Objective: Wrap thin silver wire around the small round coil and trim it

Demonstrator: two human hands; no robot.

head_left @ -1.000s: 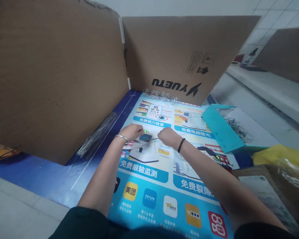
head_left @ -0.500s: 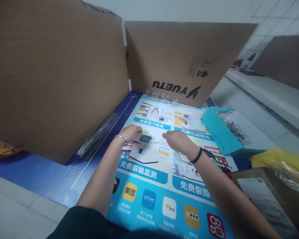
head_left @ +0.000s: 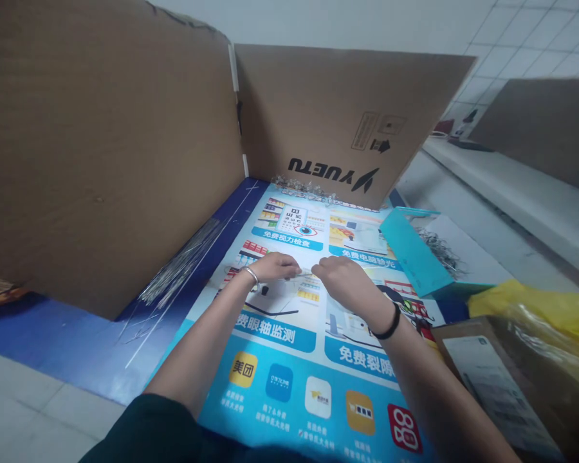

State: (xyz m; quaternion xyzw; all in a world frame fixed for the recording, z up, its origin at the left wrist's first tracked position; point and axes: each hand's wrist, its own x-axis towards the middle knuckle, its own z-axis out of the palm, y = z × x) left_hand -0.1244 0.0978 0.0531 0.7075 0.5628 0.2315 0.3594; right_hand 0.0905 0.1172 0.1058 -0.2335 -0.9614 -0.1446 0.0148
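L hand (head_left: pixel 276 266) & R hand (head_left: pixel 340 276) are up close to each other, knuckles on top, over the middle of the printed poster (head_left: pixel 276 329). Both closed: fingertips pinched on a thin wire (head_left: pixel 307 272), one end each, w/ only a short bit showing btwn them. Exact finger placement too small to tell, & can't tell if the wire is bent, looped or twisted there.

Step in hand, as I judge it: working that one wire by hand, R fingers prob. doing the shaping, L prob. steadying. Next move calls for a firm pinch on both sides, tips kept close, small controlled turns or pulls; a strand this thin could slip or kink if either side lets go early.

Outward: to the left, a bundle of straight wires (head_left: pixel 179 265) lies on the blue strip along the foot of the tall cardboard panel (head_left: pixel 101 141). Far side, small silvery bits (head_left: pixel 305 187) in a row at the base of the back panel (head_left: pixel 313 116). To the right, a teal box (head_left: pixel 412 257) w/ a tangled wire pile (head_left: pixel 439 249) inside; nearer, a yellow bag (head_left: pixel 525 305) & a brown carton (head_left: pixel 451 331) w/ a white label (head_left: pixel 492 379).
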